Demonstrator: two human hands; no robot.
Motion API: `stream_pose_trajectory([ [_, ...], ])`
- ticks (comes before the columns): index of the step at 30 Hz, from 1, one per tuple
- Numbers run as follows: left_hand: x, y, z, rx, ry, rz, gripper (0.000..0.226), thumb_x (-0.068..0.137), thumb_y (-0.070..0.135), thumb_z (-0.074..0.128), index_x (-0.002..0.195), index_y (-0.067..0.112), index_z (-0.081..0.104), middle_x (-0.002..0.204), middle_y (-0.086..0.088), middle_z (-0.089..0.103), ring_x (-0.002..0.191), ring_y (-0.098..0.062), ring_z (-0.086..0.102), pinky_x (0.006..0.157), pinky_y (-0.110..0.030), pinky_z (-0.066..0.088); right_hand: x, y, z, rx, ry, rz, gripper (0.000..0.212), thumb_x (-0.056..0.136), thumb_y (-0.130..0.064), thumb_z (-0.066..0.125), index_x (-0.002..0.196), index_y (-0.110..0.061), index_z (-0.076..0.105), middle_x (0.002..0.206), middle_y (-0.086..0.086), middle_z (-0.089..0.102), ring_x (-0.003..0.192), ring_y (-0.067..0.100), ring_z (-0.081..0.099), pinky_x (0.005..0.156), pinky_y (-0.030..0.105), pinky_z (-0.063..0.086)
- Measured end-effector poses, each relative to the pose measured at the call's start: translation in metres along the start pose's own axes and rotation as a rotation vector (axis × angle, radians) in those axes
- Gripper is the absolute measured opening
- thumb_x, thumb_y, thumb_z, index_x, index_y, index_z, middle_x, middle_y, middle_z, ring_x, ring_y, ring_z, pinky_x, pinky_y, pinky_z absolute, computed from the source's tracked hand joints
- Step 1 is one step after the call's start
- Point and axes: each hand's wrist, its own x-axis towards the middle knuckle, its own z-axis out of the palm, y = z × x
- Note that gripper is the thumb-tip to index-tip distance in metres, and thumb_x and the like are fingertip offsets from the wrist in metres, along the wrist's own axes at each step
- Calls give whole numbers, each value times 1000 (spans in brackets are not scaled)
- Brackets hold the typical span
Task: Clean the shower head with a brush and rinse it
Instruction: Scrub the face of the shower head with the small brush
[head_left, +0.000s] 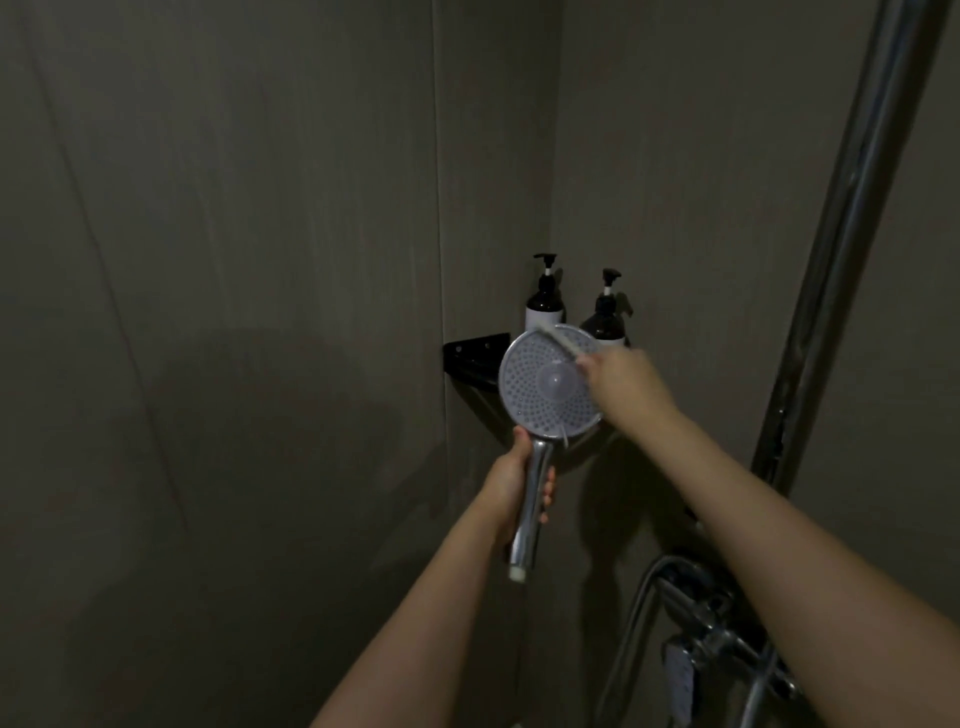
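Two hands up in front of a dim shower corner. Left hand (511, 480) wrapped around the chrome handle of the shower head (548, 384), holding it upright, round nozzle face turned to the camera. Right hand (621, 382) pinched on a thin pale brush (558, 340); the brush lies slanted across the upper right of the face, its far end near the top rim, somewhat blurred. Right hand overlaps the head's right edge.

Just behind the head, a black corner shelf (475, 353) on the wall carries two dark pump bottles (544, 299), side by side, lower parts hidden by the head. Grey walls (234, 234) all round. At right a chrome riser pipe (852, 223) runs up slanted; below it the mixer valve (711, 623) and a hose, too dark for detail.
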Motion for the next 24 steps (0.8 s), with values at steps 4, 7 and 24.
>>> stream_pose_trajectory([
  [4,4,8,-14,-45,35,15,67,91,66,20,66,12,51,51,1,49,43,-11,45,45,-21,37,18,7,-11,241,258,87,35,99,-17,38,101,6,64,104,24,65,80,25,55,66,28,38],
  [7,12,25,-26,-83,51,67,67,91,66,19,66,13,51,50,1,49,41,-10,45,43,-20,37,30,3,-1,216,208,91,30,97,-11,39,109,1,64,110,20,64,94,32,60,73,32,45],
  [24,122,98,-89,-151,-55,148,71,89,69,13,61,14,48,47,1,45,40,-11,41,43,-21,34,150,-17,73,77,39,247,23,83,-10,67,100,5,68,101,19,68,94,30,64,75,32,51],
])
